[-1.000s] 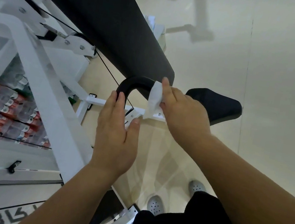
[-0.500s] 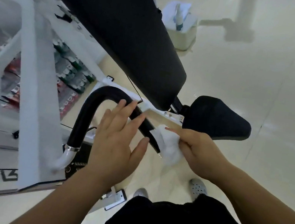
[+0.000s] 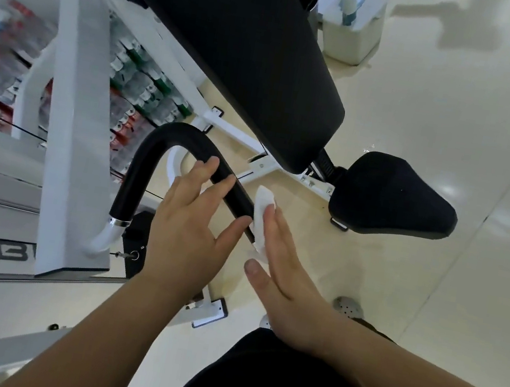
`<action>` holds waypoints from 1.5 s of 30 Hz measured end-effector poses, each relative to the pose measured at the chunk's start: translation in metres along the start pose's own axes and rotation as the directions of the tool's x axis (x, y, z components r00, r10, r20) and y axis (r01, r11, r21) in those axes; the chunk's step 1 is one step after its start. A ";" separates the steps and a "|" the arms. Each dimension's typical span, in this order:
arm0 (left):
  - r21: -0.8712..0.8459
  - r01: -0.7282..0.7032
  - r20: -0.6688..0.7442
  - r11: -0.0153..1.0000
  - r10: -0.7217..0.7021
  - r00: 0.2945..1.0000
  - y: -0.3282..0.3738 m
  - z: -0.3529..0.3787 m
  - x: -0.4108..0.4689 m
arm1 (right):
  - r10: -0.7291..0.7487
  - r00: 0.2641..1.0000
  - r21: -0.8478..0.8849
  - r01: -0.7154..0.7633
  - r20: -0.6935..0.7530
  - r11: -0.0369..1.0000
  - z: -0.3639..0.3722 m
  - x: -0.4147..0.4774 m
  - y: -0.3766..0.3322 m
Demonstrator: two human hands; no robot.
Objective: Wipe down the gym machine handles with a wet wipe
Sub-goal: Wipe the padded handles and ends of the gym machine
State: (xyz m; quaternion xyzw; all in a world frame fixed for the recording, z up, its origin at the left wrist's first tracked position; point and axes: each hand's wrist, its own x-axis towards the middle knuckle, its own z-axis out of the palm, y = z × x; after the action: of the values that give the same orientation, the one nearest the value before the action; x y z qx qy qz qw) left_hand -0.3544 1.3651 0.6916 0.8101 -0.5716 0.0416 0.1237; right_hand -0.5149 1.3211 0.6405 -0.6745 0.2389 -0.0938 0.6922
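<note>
A curved black handle [image 3: 152, 155] of the white gym machine arcs across the middle of the head view. My left hand [image 3: 189, 233] rests flat over its near straight part, fingers spread, not gripping. A white wet wipe [image 3: 262, 214] lies against the handle's free end. My right hand [image 3: 282, 265] presses the wipe onto that end with straight fingers and an open palm, thumb apart below.
A long black back pad [image 3: 239, 38] runs above the handle and a black seat [image 3: 391, 196] sits to its right. The white frame post [image 3: 68, 128] and weight stack [image 3: 136, 89] stand at the left. A white tub of wipes [image 3: 351, 30] stands on the floor beyond.
The view has tilted down, showing more of the handle. My right hand slid the wipe down to the handle's free end and flattened from a pinch. My left hand stayed on the handle.
</note>
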 end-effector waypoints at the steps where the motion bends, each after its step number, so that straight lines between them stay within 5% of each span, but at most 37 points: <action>1: 0.014 -0.012 -0.014 1.000 0.012 1.000 -0.001 -0.002 0.003 | 0.002 1.000 0.005 -0.002 -0.019 1.000 0.002 0.003 -0.001; 7: 0.072 -0.099 -0.060 0.992 0.104 0.993 -0.009 -0.006 0.016 | -0.078 0.979 -0.152 0.050 -0.187 0.987 -0.004 0.035 -0.013; 12: 0.061 -0.129 -0.016 0.990 0.130 0.991 -0.016 -0.008 0.012 | -0.149 0.976 -0.356 0.085 -0.156 0.930 0.021 0.001 0.013; 16: 0.021 -0.110 0.048 0.994 0.109 0.993 -0.018 -0.004 0.003 | 0.114 0.977 0.171 -0.083 -0.180 0.982 0.033 -0.007 0.014; 20: 0.014 -0.123 0.089 0.992 0.121 0.989 -0.019 -0.006 0.000 | 0.155 0.916 0.500 0.055 -0.369 0.864 0.040 0.012 0.000; 23: 0.000 -0.143 0.107 0.990 0.142 0.984 -0.024 -0.009 0.000 | 0.017 0.867 0.271 0.136 -0.498 0.953 0.022 0.019 -0.013; 25: -0.030 -0.143 0.113 0.989 0.146 0.983 -0.026 -0.008 0.000 | -0.158 0.893 -0.067 0.143 -0.422 0.987 0.012 0.021 -0.017; 27: -0.077 -0.132 0.112 0.988 0.140 0.984 -0.027 -0.009 -0.001 | -0.292 0.909 -0.391 0.163 -0.296 0.906 0.009 0.024 -0.009; 29: -0.123 -0.115 0.101 0.986 0.127 0.987 -0.027 -0.013 -0.002 | -0.365 0.899 -0.510 0.202 -0.242 0.836 0.008 0.023 0.001; 34: -0.094 -0.040 0.065 0.995 0.046 0.997 -0.033 -0.023 -0.005 | -0.240 0.924 -0.286 0.154 -0.297 0.946 -0.007 0.024 0.005; 40: -0.013 0.110 0.039 0.994 -0.110 0.993 -0.042 -0.032 0.000 | -0.216 0.959 -0.383 0.133 -0.184 0.914 -0.029 0.066 -0.039; 45: -0.008 0.248 -0.009 0.969 -0.248 0.969 -0.047 -0.039 0.004 | -0.200 0.972 -0.222 0.170 -0.122 0.960 -0.032 0.115 -0.063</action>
State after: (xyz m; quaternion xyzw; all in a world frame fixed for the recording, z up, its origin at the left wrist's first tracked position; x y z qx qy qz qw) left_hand -0.3066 1.3862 0.7229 0.8745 -0.4653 0.0281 0.1337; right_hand -0.4182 1.2358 0.6796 -0.7549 0.2324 -0.1808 0.5861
